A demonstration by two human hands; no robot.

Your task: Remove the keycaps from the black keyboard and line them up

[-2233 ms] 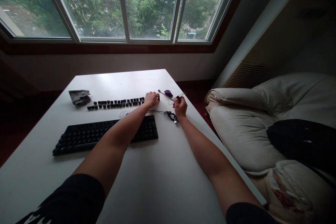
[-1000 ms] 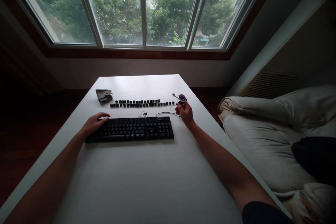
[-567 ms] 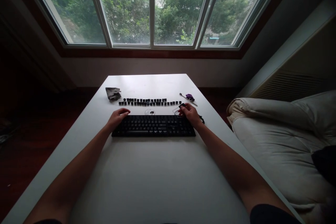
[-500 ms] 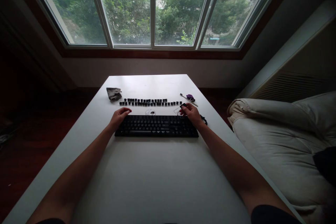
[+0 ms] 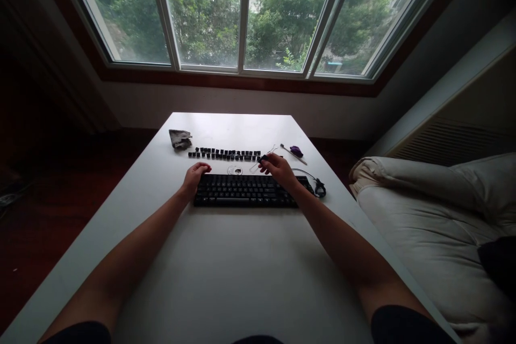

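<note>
A black keyboard [image 5: 245, 190] lies across the middle of the white table [image 5: 226, 258]. My left hand [image 5: 194, 175] rests with curled fingers on the keyboard's left end. Over the keyboard's right half, my right hand [image 5: 278, 169] is closed on a thin wire keycap puller [image 5: 258, 164] with a dark handle, its loops pointing left. Behind the keyboard runs a row of loose black keycaps [image 5: 226, 154]. A small clear round thing [image 5: 234, 170] sits between that row and the keyboard.
A crumpled grey cloth [image 5: 180, 138] lies at the back left of the table. A thin brush with a purple item [image 5: 295, 151] sits at the back right. The keyboard's cable [image 5: 318, 187] coils by the right edge. A white sofa [image 5: 435, 215] stands close on the right.
My left hand has left the keycap row and come to the keyboard's left end. My right hand has carried the puller leftwards over the keyboard. The view has swung so the keyboard sits centred.
</note>
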